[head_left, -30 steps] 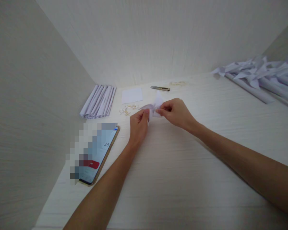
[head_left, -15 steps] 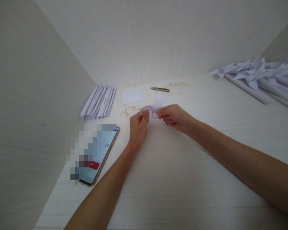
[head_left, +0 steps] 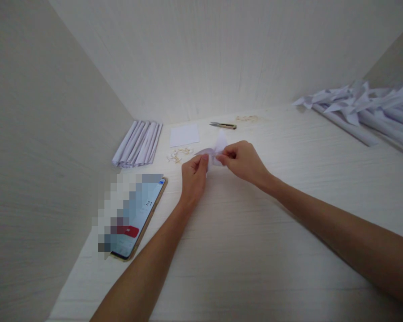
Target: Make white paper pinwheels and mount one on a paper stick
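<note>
My left hand (head_left: 194, 175) is closed, its thumb and fingers pinching the lower left part of a folded white paper pinwheel (head_left: 220, 141). One pointed blade stands up between the hands, and another reaches left over the left fingertips. My right hand (head_left: 243, 158) is closed too, its thumb and forefinger pressed together against the pinwheel near its middle. What small thing those fingertips hold, if any, is hidden. Just left of the hands lies a scatter of short cotton swab pieces (head_left: 178, 155) with white tips.
Rolled paper tubes (head_left: 139, 143) lie side by side at the left. Behind the swab pieces are a white paper sheet (head_left: 184, 135), thread snips (head_left: 223, 125) and small yellowish bits (head_left: 248, 118). A phone (head_left: 137, 219) rests near my left forearm. Finished pinwheels on tubes (head_left: 359, 105) are heaped at the right.
My right hand has turned and curled inward, its fingertips shifting slightly left against the pinwheel. The left hand holds the pinwheel in the same place. The phone's number went from 20 to 21.
</note>
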### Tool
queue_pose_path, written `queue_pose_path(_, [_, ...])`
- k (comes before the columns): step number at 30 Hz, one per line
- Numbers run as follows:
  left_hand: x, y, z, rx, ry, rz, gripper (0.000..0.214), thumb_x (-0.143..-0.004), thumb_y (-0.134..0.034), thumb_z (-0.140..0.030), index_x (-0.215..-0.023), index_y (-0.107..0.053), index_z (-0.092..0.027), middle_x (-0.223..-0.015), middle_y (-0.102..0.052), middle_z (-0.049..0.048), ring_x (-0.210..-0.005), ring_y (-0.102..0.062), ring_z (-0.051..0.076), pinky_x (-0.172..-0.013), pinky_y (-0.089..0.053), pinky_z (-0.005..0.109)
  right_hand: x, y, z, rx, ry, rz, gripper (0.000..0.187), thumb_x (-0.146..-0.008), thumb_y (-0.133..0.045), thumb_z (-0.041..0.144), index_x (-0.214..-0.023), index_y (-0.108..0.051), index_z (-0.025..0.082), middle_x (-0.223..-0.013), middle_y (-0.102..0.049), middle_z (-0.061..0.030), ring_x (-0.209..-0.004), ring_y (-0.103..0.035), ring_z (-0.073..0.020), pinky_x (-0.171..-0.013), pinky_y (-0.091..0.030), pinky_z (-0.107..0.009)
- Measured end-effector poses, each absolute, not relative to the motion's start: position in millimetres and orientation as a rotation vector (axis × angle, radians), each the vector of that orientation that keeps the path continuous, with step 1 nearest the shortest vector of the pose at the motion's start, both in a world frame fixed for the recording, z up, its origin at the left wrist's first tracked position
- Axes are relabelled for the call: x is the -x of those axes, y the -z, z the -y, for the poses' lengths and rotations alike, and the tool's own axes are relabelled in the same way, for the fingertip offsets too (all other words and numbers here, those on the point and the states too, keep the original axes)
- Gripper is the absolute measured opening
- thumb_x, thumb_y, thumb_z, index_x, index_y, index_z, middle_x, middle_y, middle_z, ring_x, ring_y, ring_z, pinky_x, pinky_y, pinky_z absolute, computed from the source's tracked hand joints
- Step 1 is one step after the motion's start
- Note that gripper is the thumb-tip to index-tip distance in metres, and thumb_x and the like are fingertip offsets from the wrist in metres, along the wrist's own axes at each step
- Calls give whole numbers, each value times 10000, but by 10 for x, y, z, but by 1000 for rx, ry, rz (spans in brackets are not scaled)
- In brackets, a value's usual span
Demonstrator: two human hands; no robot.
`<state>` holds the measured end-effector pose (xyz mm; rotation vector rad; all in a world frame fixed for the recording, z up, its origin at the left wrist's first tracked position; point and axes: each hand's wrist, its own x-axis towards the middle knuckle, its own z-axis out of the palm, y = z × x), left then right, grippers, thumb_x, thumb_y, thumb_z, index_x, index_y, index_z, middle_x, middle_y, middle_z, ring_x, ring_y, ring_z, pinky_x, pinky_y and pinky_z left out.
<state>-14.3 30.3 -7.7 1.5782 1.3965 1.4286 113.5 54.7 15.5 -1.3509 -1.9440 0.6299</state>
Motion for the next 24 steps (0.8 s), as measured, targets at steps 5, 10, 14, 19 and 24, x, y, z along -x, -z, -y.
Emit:
queue_pose_path(5, [136, 70, -296, -1592, -1448, -1396, 337, -787, -415, -293, -472, -381, -177, -478, -303, -46, -495, -296, 94, -495, -249, 244, -1085, -155, -573, 1285, -1585, 1317, 272, -703, -473, 131, -440, -412, 162, -334, -247, 93, -316, -162, -34, -359, -117, -219])
queue_pose_path(10, [138, 84, -307, -1578, -1445, -1406, 336, -784, -422, -305, -476, -386, -177, -478, -309, -48, -491, -303, 93, -496, -251, 243, -1104, -141, -554, 1283, -1428, 1458, 253, -693, -487, 168, -446, -433, 161, -348, -270, 81, -337, -194, -42, -374, -147, -219])
queue_pose_path(14, [137, 89, -311, -1572, -1420, -1392, 321, -785, -421, -303, -494, -431, -170, -495, -350, -43, -508, -332, 93, -515, -276, 239, -1149, -132, -506, 1322, -499, 2004, 234, -693, -512, 204, -468, -508, 142, -442, -436, 9, -442, -339, -82, -461, -200, -249])
queue_pose_path(19, [137, 91, -314, -1579, -1428, -1390, 324, -784, -423, -307, -490, -427, -170, -490, -350, -38, -507, -332, 94, -504, -277, 235, -1154, -145, -490, 1340, -190, 2153, 242, -726, -467, 208, -511, -552, 137, -479, -479, -14, -473, -366, -99, -485, -208, -262])
queue_pose_path(24, [127, 70, -299, -1619, -1421, -1404, 315, -788, -417, -305, -506, -445, -168, -489, -355, -40, -505, -336, 94, -509, -282, 233, -1131, -133, -573, 1378, -765, 1841, 249, -672, -523, 240, -447, -514, 133, -386, -337, 50, -417, -306, -63, -440, -216, -225])
